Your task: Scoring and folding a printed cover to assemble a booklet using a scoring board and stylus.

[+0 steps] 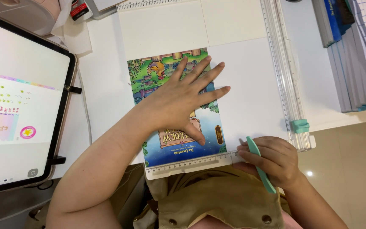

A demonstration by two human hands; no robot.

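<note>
My left hand (pixel 183 99) lies flat, fingers spread, on a colourful printed sheet (pixel 162 72) with a cartoon farm scene and blue lower half. The sheet rests on a white paper trimmer board (pixel 250 85), its lower edge against the board's ruler strip (pixel 191 163). My right hand (pixel 274 161) is at the board's lower right corner, closed around a slim teal scoring tool (pixel 257 163) that points up and left toward the board. The trimmer's clear cutting rail (pixel 282 63) with a teal slider (pixel 300 126) runs along the board's right side.
A tablet (pixel 18 97) with a bright screen stands at the left, a cable beside it. A stack of books and paper (pixel 348 46) lies at the upper right. A white tissue and a pink device sit at the top left. My tan clothing shows below the board.
</note>
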